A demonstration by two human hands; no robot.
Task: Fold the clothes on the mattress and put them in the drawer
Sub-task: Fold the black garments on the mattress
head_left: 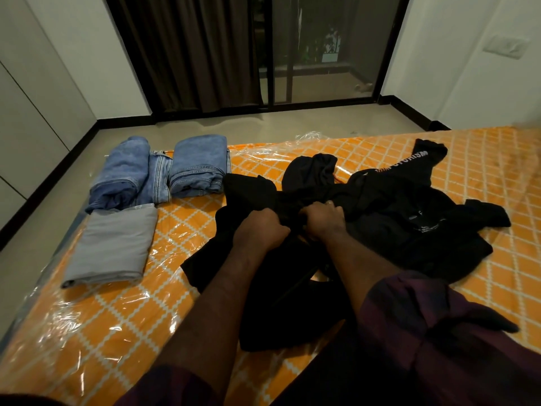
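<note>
At the left of the frame sit 3 folded pieces on the orange mattress (117, 315): 2 folded jeans (202, 167) and a folded grey garment (114, 247). Centre frame, the left hand (259, 230) and right hand (323, 219), side by side, each clench a bunch of the black garment (395, 218). Most of its crumpled bulk trails toward the right of the frame, nearer the right hand, so I judge spreading starts there.
</note>
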